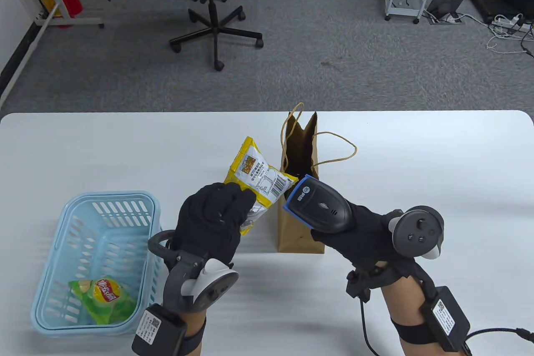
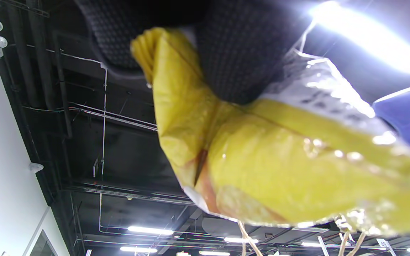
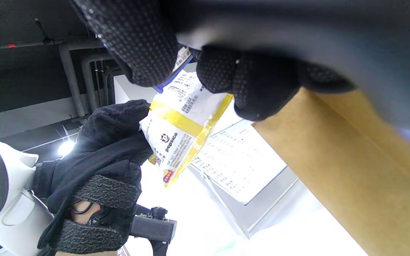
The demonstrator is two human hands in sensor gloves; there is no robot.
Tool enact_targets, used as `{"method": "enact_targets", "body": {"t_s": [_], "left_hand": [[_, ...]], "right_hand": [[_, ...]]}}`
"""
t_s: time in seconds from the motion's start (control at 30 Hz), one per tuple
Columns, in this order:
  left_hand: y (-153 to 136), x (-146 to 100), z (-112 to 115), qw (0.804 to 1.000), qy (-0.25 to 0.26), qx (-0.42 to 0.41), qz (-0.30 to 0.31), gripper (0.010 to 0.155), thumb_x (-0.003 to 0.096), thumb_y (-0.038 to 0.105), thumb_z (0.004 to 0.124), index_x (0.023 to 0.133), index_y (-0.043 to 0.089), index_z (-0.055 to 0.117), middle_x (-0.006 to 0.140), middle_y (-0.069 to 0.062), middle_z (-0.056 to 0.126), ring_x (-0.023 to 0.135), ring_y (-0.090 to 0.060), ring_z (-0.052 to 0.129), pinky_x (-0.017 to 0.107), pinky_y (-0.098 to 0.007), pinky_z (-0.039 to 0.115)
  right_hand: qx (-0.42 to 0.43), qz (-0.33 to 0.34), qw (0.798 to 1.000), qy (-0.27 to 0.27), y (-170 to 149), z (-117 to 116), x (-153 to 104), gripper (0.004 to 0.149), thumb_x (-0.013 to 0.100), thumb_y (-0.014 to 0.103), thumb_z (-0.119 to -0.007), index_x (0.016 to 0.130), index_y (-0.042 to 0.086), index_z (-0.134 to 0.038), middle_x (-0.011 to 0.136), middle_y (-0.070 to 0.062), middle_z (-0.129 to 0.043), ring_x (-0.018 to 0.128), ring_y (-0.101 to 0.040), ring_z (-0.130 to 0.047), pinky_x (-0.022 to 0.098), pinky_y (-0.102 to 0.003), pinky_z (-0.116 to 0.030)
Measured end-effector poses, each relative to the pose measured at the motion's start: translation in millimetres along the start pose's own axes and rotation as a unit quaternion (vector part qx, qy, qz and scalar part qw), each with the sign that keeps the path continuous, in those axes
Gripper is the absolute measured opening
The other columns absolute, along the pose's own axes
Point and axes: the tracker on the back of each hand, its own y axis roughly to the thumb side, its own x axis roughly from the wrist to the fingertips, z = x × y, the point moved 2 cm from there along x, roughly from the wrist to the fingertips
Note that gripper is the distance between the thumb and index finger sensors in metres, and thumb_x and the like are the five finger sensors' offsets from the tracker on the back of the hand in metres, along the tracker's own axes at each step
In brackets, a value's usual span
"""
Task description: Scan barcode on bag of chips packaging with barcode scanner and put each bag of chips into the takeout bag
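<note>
Both our hands grip: left hand [image 1: 210, 222] the crinkly yellow chip bag [image 1: 256, 183], right hand [image 1: 362, 236] the black scanner [image 1: 318, 205]; only the right wrist view shows "pepsico" print.

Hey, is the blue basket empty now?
No, a green bag of chips lies inside the blue basket in the table view.

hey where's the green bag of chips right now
In the table view, the green bag of chips lies inside the light blue basket at the table's near left corner, left of the left hand.
</note>
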Motion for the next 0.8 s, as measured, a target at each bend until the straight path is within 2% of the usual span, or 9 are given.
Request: {"method": "enact_targets", "body": {"t_s": [0.37, 0.53, 0.8], "left_hand": [[7, 2, 5, 1.0, -0.007, 0.002, 0.003, 0.034, 0.0468, 0.02, 0.092, 0.076, 0.037, 0.086, 0.086, 0.006, 0.083, 0.07, -0.026, 0.093, 0.056, -0.042, 0.083], [19, 10, 8, 1.0, -0.003, 0.016, 0.008, 0.034, 0.0472, 0.02, 0.092, 0.077, 0.036, 0.086, 0.086, 0.006, 0.082, 0.07, -0.026, 0.092, 0.056, -0.043, 0.082], [55, 53, 18, 0.996, -0.015, 0.091, -0.007, 0.035, 0.0497, 0.02, 0.091, 0.08, 0.035, 0.083, 0.088, 0.005, 0.08, 0.071, -0.027, 0.092, 0.056, -0.041, 0.082]], "right_hand": [[0.011, 0.005, 1.0, -0.002, 3, 2, 0, 0.058, 0.058, 0.035, -0.085, 0.096, -0.008, -0.073, 0.076, -0.021, -0.093, 0.051, -0.035, -0.107, 0.04, -0.055, -0.087], [0.026, 0.015, 0.999, -0.044, 8, 22, -7, 0.058, 0.058, 0.034, -0.085, 0.097, -0.007, -0.072, 0.077, -0.021, -0.093, 0.052, -0.035, -0.106, 0.041, -0.055, -0.086], [0.055, 0.023, 0.992, -0.112, 9, 58, -22, 0.059, 0.058, 0.034, -0.085, 0.097, -0.007, -0.071, 0.078, -0.021, -0.092, 0.053, -0.035, -0.106, 0.041, -0.055, -0.086]]}}
